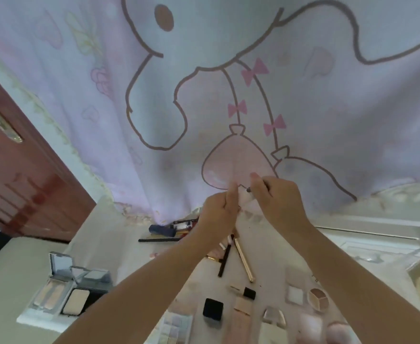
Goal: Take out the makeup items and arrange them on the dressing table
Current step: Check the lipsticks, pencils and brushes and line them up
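While both hands are raised before the curtain [228,95], I see my right hand [276,202] pinching a thin dark pencil-like stick [249,189]; what kind it is, I cannot tell. My left hand [220,212] is curled beside it, thumb up, and whether it holds something is not clear. Below the hands on the dressing table [129,234] lie a gold pencil [244,260], a black square case [213,309] and, left of my left forearm, two open powder compacts [67,294].

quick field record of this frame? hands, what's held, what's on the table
left hand: raised, fingers curled; what it holds is hidden
right hand: raised, pinching a thin dark stick
table: two open powder compacts at left, black cube box near centre, gold pencil, dark pencil
backdrop: cartoon-print curtain
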Demonstrator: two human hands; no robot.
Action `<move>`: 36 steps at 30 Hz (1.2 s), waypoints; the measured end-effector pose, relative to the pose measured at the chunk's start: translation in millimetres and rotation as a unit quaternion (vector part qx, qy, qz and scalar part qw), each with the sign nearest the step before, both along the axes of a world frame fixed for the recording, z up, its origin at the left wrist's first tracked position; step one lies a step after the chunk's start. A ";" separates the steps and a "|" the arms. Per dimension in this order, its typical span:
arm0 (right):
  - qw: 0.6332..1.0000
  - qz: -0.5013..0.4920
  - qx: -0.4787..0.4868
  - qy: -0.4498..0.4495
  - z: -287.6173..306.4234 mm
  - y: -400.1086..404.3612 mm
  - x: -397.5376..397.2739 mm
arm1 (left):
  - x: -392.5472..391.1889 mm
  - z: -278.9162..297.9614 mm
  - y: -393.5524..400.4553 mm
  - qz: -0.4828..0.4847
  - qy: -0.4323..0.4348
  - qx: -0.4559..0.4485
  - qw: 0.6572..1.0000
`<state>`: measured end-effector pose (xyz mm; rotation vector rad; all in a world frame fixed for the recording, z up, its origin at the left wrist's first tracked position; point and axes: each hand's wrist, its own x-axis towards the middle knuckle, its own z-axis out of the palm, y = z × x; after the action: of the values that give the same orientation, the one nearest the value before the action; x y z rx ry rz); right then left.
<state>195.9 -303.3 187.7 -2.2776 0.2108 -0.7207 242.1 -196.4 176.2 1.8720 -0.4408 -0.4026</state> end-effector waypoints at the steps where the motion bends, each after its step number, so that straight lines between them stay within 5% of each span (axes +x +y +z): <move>1: 1.000 0.022 -0.012 -0.019 6.0 4.1 -0.3 | 6.1 7.2 5.1 -0.025 0.080 -0.016 0.996; 3: 0.997 0.060 -0.046 -0.014 17.0 10.4 -1.8 | 14.0 18.4 16.2 -0.096 0.209 -0.044 0.972; 5: 0.994 0.088 -0.062 0.036 25.5 10.7 -3.7 | 18.8 25.8 23.3 -0.137 0.215 -0.026 0.966; 8: 0.987 0.097 -0.025 0.129 34.3 6.8 -12.0 | 27.6 35.7 32.8 -0.190 0.122 0.040 0.973; 13: 0.973 0.076 0.166 0.144 34.9 12.8 -35.6 | 33.6 42.4 49.6 -0.375 -0.060 0.145 0.914; 19: 0.976 -0.047 0.114 0.179 42.4 18.4 -40.3 | 35.9 50.2 45.4 -0.326 -0.179 0.050 0.927; 26: 0.985 -0.036 0.171 -0.002 56.3 25.6 -34.6 | 51.3 55.8 38.9 -0.278 -0.324 0.075 0.901; 33: 0.977 -0.024 0.181 0.114 66.3 27.8 -33.3 | 53.9 61.8 44.1 -0.245 -0.381 0.052 0.890; 36: 0.986 -0.020 0.155 0.059 59.5 29.8 -31.5 | 55.6 57.2 47.8 -0.241 -0.388 0.060 0.888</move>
<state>164.4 -273.5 247.2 -2.0237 0.3969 -0.5314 297.7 -148.6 233.4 1.9806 -1.4671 0.0300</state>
